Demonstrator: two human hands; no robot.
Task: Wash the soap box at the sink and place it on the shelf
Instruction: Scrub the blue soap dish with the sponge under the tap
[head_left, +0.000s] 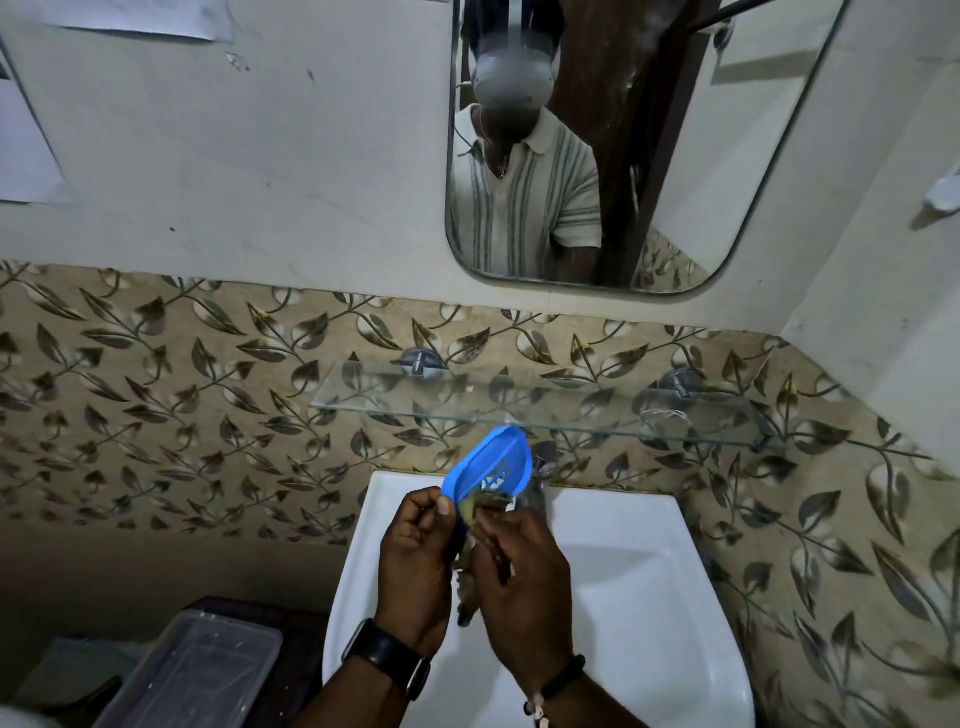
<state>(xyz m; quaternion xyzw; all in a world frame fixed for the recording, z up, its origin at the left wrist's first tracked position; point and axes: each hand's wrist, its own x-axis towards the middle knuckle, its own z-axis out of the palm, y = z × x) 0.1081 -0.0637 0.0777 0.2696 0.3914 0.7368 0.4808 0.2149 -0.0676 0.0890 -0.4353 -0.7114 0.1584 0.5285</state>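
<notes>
Washing step underway. Your left hand (415, 551) pinches the edge of the blue perforated plastic soap box (491, 465), tilted above the white ceramic sink (623, 571). Right hand (519, 571) fingers press a greenish scrub pad (480, 512) against it. Whether water is running, you cannot tell. Clear glass wall shelf (519, 402) bare; placing not yet done.

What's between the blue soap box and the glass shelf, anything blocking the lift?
Nothing visible. The soap box is held over the sink by the left hand, while the right hand scrubs it. The glass shelf sits directly above and behind, its near stretch bare; the tap stands just to the right.
</notes>
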